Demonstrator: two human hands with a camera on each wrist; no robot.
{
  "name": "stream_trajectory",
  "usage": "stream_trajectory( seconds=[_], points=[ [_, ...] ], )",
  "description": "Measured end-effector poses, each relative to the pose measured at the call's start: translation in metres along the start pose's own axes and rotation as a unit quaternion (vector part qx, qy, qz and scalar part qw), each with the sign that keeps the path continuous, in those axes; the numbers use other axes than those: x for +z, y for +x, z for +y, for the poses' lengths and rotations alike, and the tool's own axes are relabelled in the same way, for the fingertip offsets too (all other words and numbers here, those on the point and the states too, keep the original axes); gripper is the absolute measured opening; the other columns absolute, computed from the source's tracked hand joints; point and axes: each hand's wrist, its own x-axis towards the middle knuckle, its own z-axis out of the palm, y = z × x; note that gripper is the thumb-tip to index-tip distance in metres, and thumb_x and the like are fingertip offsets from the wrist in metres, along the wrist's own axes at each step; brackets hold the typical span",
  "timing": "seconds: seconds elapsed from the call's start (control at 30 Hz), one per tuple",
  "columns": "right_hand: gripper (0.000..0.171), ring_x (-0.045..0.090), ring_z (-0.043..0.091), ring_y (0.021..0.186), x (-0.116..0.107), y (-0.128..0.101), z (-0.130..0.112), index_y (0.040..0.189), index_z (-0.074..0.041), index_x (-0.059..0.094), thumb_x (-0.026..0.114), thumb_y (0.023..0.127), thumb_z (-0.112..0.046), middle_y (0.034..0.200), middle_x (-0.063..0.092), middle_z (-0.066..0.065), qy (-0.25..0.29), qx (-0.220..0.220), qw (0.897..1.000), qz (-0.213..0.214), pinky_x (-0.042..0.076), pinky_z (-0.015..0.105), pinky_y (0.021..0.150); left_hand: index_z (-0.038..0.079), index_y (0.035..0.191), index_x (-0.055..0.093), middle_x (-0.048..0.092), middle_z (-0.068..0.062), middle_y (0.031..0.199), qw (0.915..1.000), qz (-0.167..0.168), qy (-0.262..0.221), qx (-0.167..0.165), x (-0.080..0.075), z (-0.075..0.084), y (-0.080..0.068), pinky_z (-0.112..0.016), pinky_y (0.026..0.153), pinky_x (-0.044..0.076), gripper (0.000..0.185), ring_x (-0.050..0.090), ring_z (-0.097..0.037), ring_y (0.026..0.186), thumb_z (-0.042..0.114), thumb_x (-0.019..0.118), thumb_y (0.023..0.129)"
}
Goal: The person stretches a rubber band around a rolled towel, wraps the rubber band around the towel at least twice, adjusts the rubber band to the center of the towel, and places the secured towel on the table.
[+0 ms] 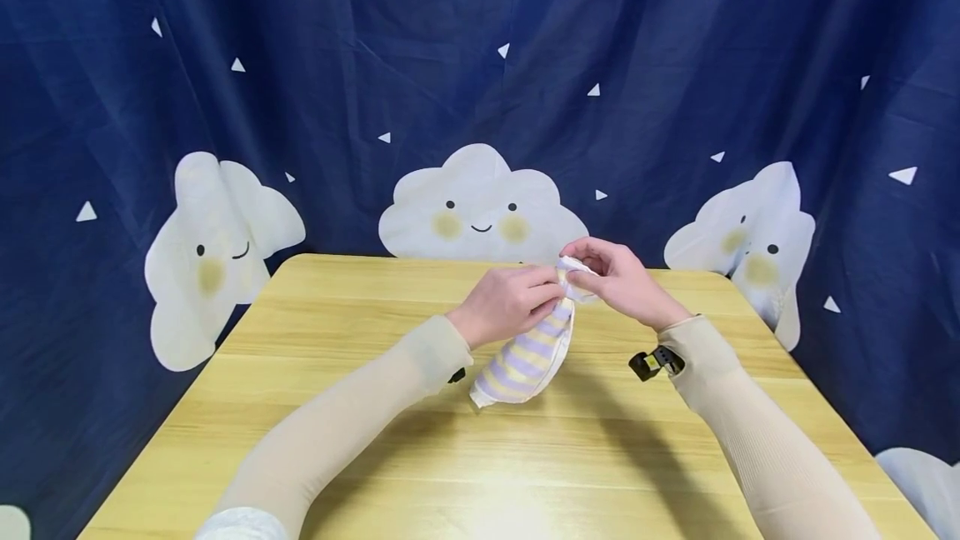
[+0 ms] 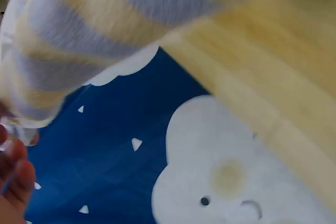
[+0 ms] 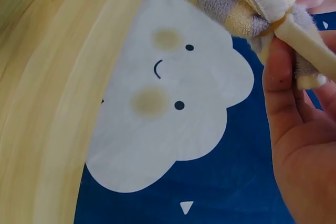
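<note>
A rolled cloth with purple, yellow and white stripes (image 1: 528, 352) hangs tilted over the wooden table (image 1: 375, 315), its lower end touching the top. My left hand (image 1: 510, 300) grips its upper part, fingers curled round it. My right hand (image 1: 617, 277) pinches the white top end of the cloth just beside the left hand. In the right wrist view the thumb (image 3: 281, 85) presses against the gathered striped cloth (image 3: 236, 3) and a pale band across it. The left wrist view shows the striped cloth (image 2: 89, 30) close up and fingertips (image 2: 13, 174) at the lower left.
A dark blue curtain (image 1: 480, 65) printed with white clouds and triangles hangs behind and beside the table. A small black clip device (image 1: 654, 362) sits at my right wrist. Both forearms wear beige sleeves.
</note>
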Motion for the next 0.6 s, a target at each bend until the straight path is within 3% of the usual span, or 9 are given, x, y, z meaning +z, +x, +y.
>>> stream_trajectory(
  seconds=[0.1,0.2,0.33,0.5,0.6],
  points=[
    [0.025,0.059,0.009,0.071,-0.001,-0.001,0.003,0.118,-0.003,0.064,0.069,0.094,-0.009,0.097,0.069,0.011,-0.003,0.003,1.000,0.005,0.047,0.020,0.059,0.015,0.099,0.075,0.067,0.004,0.098,0.9990,-0.023,0.034,-0.015,0.001,0.002,0.004,-0.024,0.065,0.055,0.012,0.065,-0.009,0.081,0.019,0.064,0.096],
    [0.023,0.057,0.008,0.067,-0.002,-0.001,0.006,0.116,-0.004,0.065,0.069,0.094,-0.009,0.089,0.069,0.012,-0.010,0.009,1.000,0.003,0.045,0.020,0.055,0.016,0.095,0.072,0.064,0.006,0.093,0.9980,-0.044,0.031,-0.034,0.006,0.003,0.006,-0.022,0.058,0.050,0.010,0.061,-0.008,0.073,0.018,0.063,0.096],
    [0.021,0.054,0.009,0.063,0.000,-0.002,0.007,0.115,-0.006,0.066,0.069,0.095,-0.009,0.085,0.068,0.012,-0.017,0.009,1.000,0.002,0.041,0.021,0.053,0.017,0.086,0.065,0.056,0.007,0.085,0.9969,-0.058,-0.019,-0.050,0.014,0.000,0.006,-0.019,0.052,0.040,0.008,0.050,-0.006,0.063,0.014,0.062,0.093],
    [0.019,0.051,0.009,0.062,0.004,0.000,0.007,0.113,-0.008,0.067,0.067,0.094,-0.007,0.082,0.067,0.008,-0.041,0.001,0.999,0.012,0.040,0.022,0.053,0.017,0.081,0.059,0.051,0.008,0.081,0.9907,-0.067,-0.100,-0.064,0.019,-0.002,0.004,-0.015,0.053,0.034,0.010,0.046,-0.002,0.062,0.008,0.062,0.084],
    [0.016,0.048,0.010,0.059,0.004,0.000,0.005,0.110,-0.009,0.068,0.067,0.093,-0.007,0.081,0.066,0.007,-0.057,-0.001,0.998,0.034,0.039,0.023,0.051,0.018,0.079,0.056,0.048,0.008,0.080,0.9852,-0.089,-0.133,-0.061,0.017,0.000,0.004,-0.015,0.054,0.033,0.013,0.044,-0.002,0.063,0.008,0.062,0.083]
  ],
)
